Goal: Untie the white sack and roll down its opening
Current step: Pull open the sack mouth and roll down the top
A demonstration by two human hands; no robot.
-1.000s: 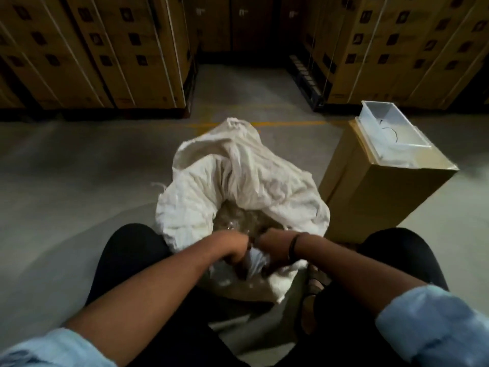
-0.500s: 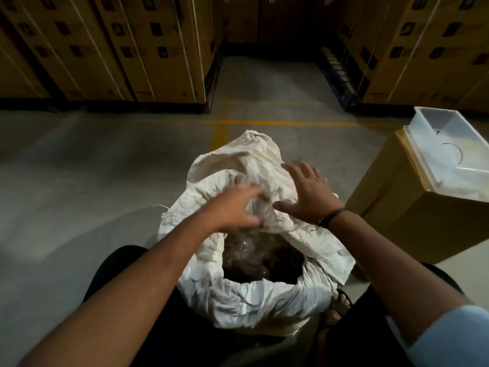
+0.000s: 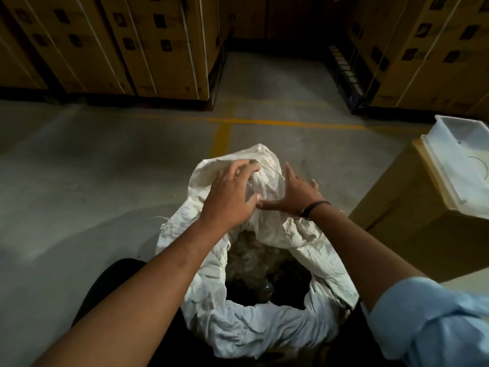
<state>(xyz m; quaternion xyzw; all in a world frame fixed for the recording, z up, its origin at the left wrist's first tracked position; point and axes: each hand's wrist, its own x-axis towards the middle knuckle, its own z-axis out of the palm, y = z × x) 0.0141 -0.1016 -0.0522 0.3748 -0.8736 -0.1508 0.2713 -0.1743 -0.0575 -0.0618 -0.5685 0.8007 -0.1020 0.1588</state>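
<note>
Looking down, head view, you have:

- One white woven sack (image 3: 254,332), standing on the grey concrete floor (image 3: 92,168) between your knees in dark trousers (image 3: 111,282). Its mouth gapes, showing dark contents under clear plastic. The near rim is turned outward; the far side stands up in a crumpled peak.
- Your left hand (image 3: 230,197), palm down on that raised fabric, fingers spread and loosely bent over it, gripping nothing.
- Your right hand (image 3: 296,197), just beside the left, fingers straight, thumb stretched out to meet the left thumb, its edge against the fabric. It has a black wristband (image 3: 315,206) and a rolled light-blue sleeve (image 3: 428,319).
- One brown cardboard box (image 3: 407,234), right of the sack, carrying a white plastic tray (image 3: 465,144).
- One painted yellow floor line (image 3: 222,136), beyond the sack.
- Strapped stacks of brown cartons (image 3: 127,43), along the far side.
</note>
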